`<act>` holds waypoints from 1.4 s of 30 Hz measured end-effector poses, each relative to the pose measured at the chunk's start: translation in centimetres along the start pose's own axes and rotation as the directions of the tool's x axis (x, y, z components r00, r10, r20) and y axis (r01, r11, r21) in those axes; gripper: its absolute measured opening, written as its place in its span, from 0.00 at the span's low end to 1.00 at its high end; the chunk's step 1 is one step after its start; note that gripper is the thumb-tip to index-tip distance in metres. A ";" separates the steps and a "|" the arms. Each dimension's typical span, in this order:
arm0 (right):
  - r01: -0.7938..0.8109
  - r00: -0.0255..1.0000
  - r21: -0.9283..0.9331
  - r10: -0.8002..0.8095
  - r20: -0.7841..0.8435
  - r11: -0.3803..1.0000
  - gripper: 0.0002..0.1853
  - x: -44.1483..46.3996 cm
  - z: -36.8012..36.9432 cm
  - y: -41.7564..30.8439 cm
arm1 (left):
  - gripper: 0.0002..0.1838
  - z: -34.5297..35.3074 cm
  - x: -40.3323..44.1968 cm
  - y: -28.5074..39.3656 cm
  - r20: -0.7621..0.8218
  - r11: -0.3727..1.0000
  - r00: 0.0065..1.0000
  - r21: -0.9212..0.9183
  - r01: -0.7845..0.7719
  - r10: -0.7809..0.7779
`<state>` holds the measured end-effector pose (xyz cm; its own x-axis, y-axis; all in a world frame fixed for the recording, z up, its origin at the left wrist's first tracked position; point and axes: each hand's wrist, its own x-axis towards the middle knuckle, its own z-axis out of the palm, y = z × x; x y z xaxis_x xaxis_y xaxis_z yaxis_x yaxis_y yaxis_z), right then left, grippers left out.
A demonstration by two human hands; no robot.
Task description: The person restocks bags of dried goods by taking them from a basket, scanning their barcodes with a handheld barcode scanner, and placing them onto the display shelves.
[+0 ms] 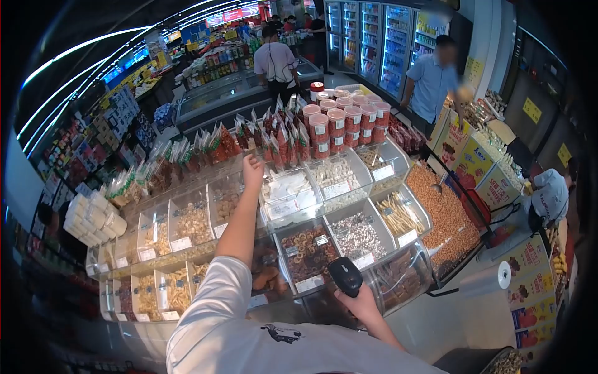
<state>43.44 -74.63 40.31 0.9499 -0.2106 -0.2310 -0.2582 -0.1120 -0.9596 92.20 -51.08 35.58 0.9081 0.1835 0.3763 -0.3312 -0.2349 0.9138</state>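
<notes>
My right hand [362, 305] grips a black handheld barcode scanner [345, 276], held low in front of me over the lower row of bins. My left arm is stretched forward across the display, and my left hand [253, 169] has its fingers curled closed. Just beyond it stand clear bags of red dried goods [283, 146]; whether the fingers hold anything is hidden. Right of that hand lies a bin of white flat pieces [289, 192]. Near the scanner are a bin of dried slices [303, 252] and a bin of speckled pieces [357, 237].
Stacked red-filled tubs [336, 124] stand at the back of the display. A heap of orange-brown kernels [436, 212] and a roll of plastic bags [492, 278] are on the right. White containers [93, 218] stand at the left. A person in a blue shirt [427, 84] stands beyond.
</notes>
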 end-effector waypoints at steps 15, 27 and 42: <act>0.041 0.933 -0.179 0.027 0.359 0.983 0.14 -9.7 9.8 -1.2 | 0.11 -22.7 -61.4 -1.8 0.445 0.700 0.603 0.079 0.710 -0.662; 0.211 0.784 -0.265 -0.001 0.620 0.941 0.22 -18.6 15.5 3.5 | 0.16 -36.1 -70.4 -7.4 0.269 0.622 0.588 0.558 0.550 -0.762; 0.111 0.760 -0.743 0.425 0.492 0.660 0.25 -20.3 -1.7 32.4 | 0.23 -38.7 -104.5 -8.8 0.091 0.725 0.798 0.487 0.487 -0.596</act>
<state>15.54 -75.62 14.15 0.6986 0.2702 -0.6626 -0.1955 -0.8187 -0.5399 -9.66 -31.29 -5.84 0.9452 0.1996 -0.2586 0.3264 -0.5459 0.7716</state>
